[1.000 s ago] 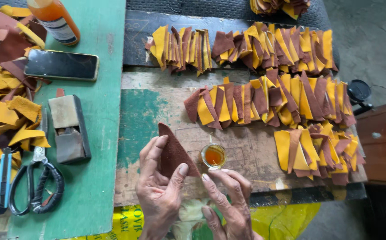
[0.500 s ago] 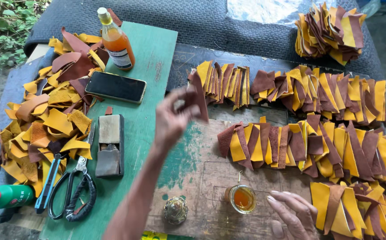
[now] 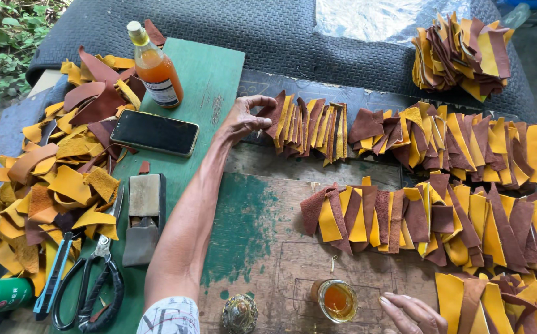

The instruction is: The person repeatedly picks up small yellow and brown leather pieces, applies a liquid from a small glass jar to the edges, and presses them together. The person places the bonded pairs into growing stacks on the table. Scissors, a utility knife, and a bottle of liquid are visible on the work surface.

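Note:
My left hand [image 3: 243,117] reaches far forward and its fingertips rest on a brown leather piece [image 3: 276,113] at the left end of the top row of overlapped brown and yellow leather pieces [image 3: 308,127]. My right hand [image 3: 413,312] lies low at the bottom edge with fingers spread, holding nothing, next to a small glass jar of amber liquid [image 3: 336,300]. A second row of leather pieces [image 3: 417,216] lies between the two hands.
On the green board [image 3: 209,80] lie a black phone [image 3: 154,133], an orange-liquid bottle [image 3: 154,68], a block tool [image 3: 143,216], and scissors [image 3: 89,284]. Loose leather scraps [image 3: 52,179] pile at left. A stack of pieces [image 3: 460,52] sits at far right.
My left hand carried the brown piece forward from near my body and set it at the left end of the top row. The view tilted up and left. The right hand stayed by the jar.

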